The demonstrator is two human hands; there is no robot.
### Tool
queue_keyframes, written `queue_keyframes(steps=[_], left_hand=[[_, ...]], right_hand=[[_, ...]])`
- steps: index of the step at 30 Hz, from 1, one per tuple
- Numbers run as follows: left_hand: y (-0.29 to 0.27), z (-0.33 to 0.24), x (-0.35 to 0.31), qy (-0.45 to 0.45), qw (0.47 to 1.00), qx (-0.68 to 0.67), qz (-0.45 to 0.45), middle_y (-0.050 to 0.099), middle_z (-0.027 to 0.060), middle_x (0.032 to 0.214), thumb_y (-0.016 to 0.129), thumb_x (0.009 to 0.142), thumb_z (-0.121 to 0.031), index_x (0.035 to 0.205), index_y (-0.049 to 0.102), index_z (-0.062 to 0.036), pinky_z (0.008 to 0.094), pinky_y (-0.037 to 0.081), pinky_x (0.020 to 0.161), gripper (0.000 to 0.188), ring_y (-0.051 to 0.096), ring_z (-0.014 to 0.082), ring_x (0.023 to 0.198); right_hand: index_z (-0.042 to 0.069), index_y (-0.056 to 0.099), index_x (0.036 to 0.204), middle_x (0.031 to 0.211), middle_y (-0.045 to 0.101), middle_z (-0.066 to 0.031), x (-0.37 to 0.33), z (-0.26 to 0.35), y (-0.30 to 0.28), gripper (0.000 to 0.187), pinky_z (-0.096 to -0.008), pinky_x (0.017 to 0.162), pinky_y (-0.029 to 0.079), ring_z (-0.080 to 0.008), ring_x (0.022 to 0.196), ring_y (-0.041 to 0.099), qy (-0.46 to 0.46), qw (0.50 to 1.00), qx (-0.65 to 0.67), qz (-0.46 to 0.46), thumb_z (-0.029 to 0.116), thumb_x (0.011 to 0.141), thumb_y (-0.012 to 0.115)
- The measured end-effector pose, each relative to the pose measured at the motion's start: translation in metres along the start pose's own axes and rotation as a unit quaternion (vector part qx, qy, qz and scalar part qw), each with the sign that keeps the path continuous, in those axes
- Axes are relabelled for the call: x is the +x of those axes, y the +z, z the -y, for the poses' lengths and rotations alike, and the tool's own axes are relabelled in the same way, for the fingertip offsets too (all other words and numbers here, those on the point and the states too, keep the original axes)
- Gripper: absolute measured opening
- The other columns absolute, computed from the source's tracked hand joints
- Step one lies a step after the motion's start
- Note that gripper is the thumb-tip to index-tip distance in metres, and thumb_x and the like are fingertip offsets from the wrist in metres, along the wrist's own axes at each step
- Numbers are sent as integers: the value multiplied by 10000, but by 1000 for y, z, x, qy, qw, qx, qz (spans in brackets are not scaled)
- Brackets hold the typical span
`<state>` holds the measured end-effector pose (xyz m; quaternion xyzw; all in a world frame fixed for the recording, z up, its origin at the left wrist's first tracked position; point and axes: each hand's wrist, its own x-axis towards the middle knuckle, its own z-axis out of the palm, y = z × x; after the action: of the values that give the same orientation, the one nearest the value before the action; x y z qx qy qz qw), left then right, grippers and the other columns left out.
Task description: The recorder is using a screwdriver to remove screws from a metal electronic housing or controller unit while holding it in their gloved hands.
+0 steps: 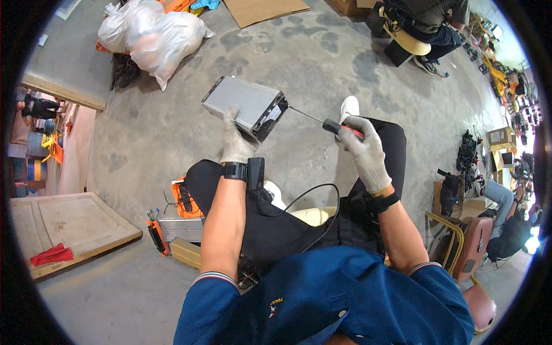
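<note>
Head cam: L hand (237, 142) grips metal box (244, 99), R hand (366, 150) pinches screwdriver (332, 126) (white bags (163, 43), cardboard (264, 10) beyond)

The left hand (237, 141) holds a silver box (244, 100); the right hand (365, 149) grips a screwdriver (332, 126), its shaft reaching the box's end. Beyond the left hand lies a white bag (161, 39).

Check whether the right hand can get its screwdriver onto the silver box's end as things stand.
Likely yes: the left hand holds the silver box with one end toward the right hand, and the shaft of its screwdriver reaches about that end; nothing visible blocks it.
</note>
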<state>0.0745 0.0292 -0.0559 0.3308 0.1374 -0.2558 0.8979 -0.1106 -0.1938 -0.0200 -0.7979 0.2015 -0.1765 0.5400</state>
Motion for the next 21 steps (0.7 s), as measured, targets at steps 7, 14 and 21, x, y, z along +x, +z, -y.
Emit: queue_keyframes(steps=[7,14,21], left_hand=[[1,1,3,23,999,18,-24,552,203,1419,697,867,-451,1512,359,-44,539,566,1014,834,603,373,1261],[2,1,2,6,1000,4,0,548,200,1432,711,874,-427,1518,353,-40,538,559,1025,832,604,373,1269],[-5,-2,1,-1,1000,-17,-25,531,208,1449,674,906,-377,1520,339,-38,545,554,1032,777,591,380,1281]], right_hand=[[4,604,1172,889,639,-62,4,13,-9,456,-301,616,527,-137,718,612,236,961,134,60,421,1063,453],[-28,586,1212,936,636,-72,-1,-7,-3,313,-279,687,528,-130,743,607,29,999,10,-23,177,979,624],[18,584,1235,924,662,-37,2,12,-6,355,-247,671,461,-83,754,575,210,962,161,60,311,1048,513]])
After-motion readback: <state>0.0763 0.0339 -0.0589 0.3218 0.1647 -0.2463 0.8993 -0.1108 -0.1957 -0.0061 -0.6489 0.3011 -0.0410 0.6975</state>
